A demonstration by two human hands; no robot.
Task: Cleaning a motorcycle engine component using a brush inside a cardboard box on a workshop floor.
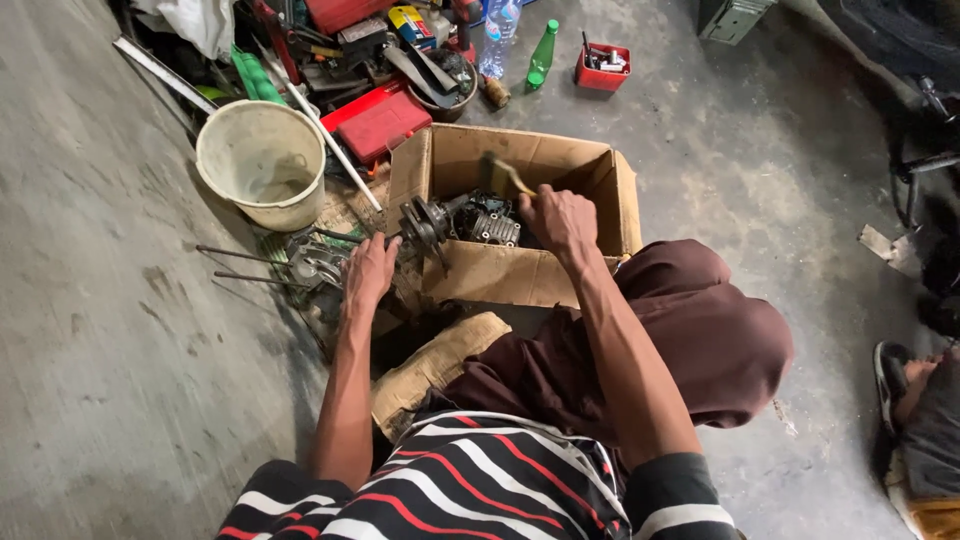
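A cardboard box (520,270) sits on the floor (100,350) at 12 o'clock, with an engine part (470,220) in it. A bucket (262,165) stands at its 9 o'clock. Behind the box, at 11 o'clock, lie tools (380,60); two bottles (520,45) stand at 12.

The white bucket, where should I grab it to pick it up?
Probably by the rim of the white bucket, coming from above. It stands upright with its mouth open, and no handle shows. The near, left side of the rim is free; a long white bar lies along the right side.
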